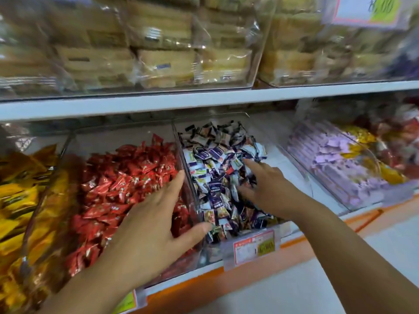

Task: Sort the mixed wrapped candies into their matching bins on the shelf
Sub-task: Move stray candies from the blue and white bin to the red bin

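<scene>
Candies in purple, white and dark wrappers (217, 168) fill the middle clear bin (210, 115) on the lower shelf (226, 275), heaped from the back wall right down to the front. Both hands are in play. The right hand (269, 189) is over that pile from the right side, its index finger stretched forward with the tip on the wrappers and its thumb low against the heap. The other fingers bend down out of sight, so whether they pinch a candy I cannot tell. The left hand (147, 225) is flat and spread over the neighbouring bin of red candies (127, 177). Its fingers are straight and hold nothing, one fingertip is up against the clear divider, and the thumb reaches across that divider to the front corner of the mixed pile. Whether the palm presses on the red wrappers or hangs just above them is hard to say. Further left sits a bin of gold and yellow wrappers (20, 200); to the right, well apart from the hands, lilac packets (328, 159) lie in another clear bin. A red-bordered price tag (254, 247) hangs at the front of the middle bin — its print is blurred. On the upper shelf (204, 98), clear bins hold pale wrapped packs (167, 62).
</scene>
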